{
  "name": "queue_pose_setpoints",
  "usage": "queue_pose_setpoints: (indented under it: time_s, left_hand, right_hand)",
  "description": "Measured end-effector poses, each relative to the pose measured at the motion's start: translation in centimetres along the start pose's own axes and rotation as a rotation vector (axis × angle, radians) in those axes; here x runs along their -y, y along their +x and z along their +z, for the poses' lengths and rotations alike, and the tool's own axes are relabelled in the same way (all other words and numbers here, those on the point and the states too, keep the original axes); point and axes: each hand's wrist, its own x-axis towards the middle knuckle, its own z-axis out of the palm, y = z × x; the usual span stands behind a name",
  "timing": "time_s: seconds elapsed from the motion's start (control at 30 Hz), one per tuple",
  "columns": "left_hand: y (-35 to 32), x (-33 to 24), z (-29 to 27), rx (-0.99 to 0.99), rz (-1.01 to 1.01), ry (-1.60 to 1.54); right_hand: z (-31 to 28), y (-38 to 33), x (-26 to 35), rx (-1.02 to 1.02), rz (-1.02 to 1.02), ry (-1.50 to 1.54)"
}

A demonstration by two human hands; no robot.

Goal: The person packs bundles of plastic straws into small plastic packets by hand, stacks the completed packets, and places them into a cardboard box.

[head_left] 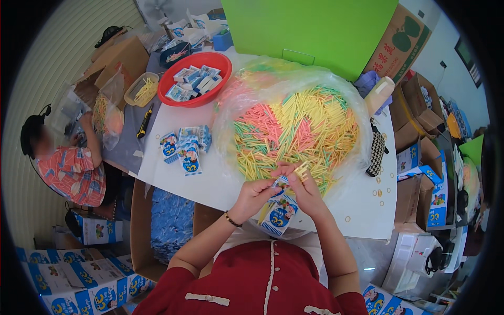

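My left hand (258, 195) is closed on a small blue-and-white packet (281, 183), held in front of my chest at the table's near edge. Beside it, my right hand (304, 190) pinches a short bundle of pale yellow sticks (301, 170), whose ends stick up past the fingers. Just below both hands is another blue-and-white packet (279, 214) with a cartoon print; what supports it I cannot tell. Right beyond my hands, a large clear plastic bag (223, 134) lies open, heaped with yellow, pink and green sticks (302, 123).
Several filled packets (188, 153) lie on the white table (210, 184) to the left. Behind them stands a red basin (227, 68) of packets, near a yellow-and-black cutter (145, 122). Rubber bands (376, 192) are scattered at right. A co-worker (71, 165) sits at far left.
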Motion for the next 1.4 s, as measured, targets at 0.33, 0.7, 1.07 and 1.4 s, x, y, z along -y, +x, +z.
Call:
queue_pose_setpoints:
  time_s: [0.33,0.7,1.07,1.4]
  left_hand:
    - [3.0,0.5,2.0,-0.009,0.117,-0.437]
    - [3.6,-0.8,-0.7,-0.018,0.152,-0.638]
    - [-7.1,-3.1,-8.3,-0.166,0.142,-0.451]
    - [-7.1,5.7,-20.4,-1.02,0.209,0.864]
  right_hand:
    - [-1.6,2.6,3.4,0.106,-0.092,-0.508]
    - [-1.3,3.6,3.6,-0.048,-0.178,-0.748]
    - [9.8,1.0,3.5,-0.095,-0.289,-0.653]
    - [3.4,-3.7,-0.3,-0.486,0.305,0.16]
